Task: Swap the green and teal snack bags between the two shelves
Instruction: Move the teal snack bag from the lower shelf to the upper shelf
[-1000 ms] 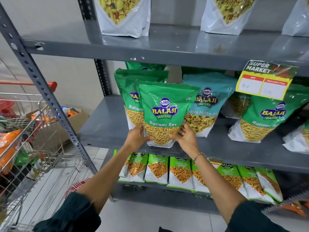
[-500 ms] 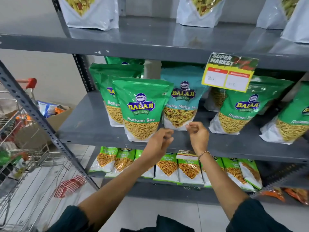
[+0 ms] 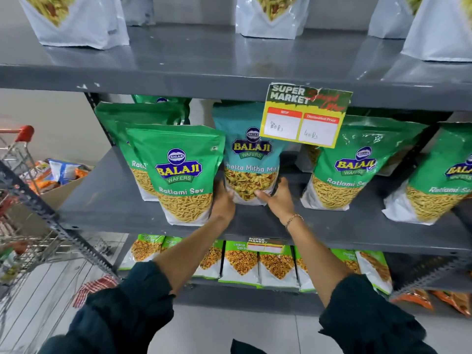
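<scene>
A teal Balaji snack bag stands upright on the middle grey shelf. My left hand grips its lower left corner, partly hidden behind the green bag. My right hand grips its lower right corner, thumb on the front. A green Ratlami Sev bag stands free just left of it, with another green bag behind. More green bags lean further right on the same shelf.
A price card hangs from the upper shelf edge, over the teal bag's top right. White bags stand on the top shelf. Small green packets line the lower shelf. A shopping cart and slanted rack post are at left.
Both hands let go of the front green bag, which stays on the shelf, and moved right to grip the teal bag's lower corners. The view shifted right and closer.
</scene>
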{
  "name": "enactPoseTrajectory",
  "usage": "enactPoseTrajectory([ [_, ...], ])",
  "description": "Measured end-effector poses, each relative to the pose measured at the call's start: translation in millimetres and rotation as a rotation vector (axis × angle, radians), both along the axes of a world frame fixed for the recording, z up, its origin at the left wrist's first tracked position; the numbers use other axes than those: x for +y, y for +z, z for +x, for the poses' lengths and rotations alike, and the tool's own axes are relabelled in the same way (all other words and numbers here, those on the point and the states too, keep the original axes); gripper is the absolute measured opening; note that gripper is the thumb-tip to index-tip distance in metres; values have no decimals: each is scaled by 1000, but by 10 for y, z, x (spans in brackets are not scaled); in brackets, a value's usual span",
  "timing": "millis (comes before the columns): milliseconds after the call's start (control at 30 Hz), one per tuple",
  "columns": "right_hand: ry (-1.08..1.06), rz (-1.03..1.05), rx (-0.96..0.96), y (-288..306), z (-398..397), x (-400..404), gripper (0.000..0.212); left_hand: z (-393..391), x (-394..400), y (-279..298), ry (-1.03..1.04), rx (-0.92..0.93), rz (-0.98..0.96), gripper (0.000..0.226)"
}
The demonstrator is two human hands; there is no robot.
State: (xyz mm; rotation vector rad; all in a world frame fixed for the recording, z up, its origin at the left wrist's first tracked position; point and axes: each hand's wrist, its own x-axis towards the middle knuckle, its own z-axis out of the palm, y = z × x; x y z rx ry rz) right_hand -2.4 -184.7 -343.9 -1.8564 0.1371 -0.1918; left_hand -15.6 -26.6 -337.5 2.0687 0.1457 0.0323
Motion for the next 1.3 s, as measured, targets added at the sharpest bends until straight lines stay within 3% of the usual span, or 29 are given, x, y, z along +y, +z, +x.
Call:
enactPoseTrajectory([
  [200, -81, -46, -107, -59, -130, 2, 41, 144, -42, -114, 25, -63, -104, 47],
  [367, -106, 42, -200, -136, -439, 57, 45, 102, -102, -144, -9, -65, -118, 38],
  [533, -89, 113, -210, -188, -639, -61, 42, 24, -34, -125, -190, -125, -78, 40],
  [633, -125, 132, -245, -209, -765, -154, 39, -40, 11, -40, -323, 28, -222, 51],
  [733, -127, 153, -231, -216, -925, -242, 39, -137, -2, -6, -452, 124, -237, 66],
  [867, -81, 191, -203, -183, -1142, -394, 45, -271, -79, 46, -514, 123, -129, 56],
  [1167, 40, 193, -186, 66, -1758, -658, 41, -902, -109, 144, -546, 54, -310, 64],
  [1300, 71, 245, -183, 276, -2023, -573, 40, -1207, 76, 336, -560, 19, -274, 50],
])
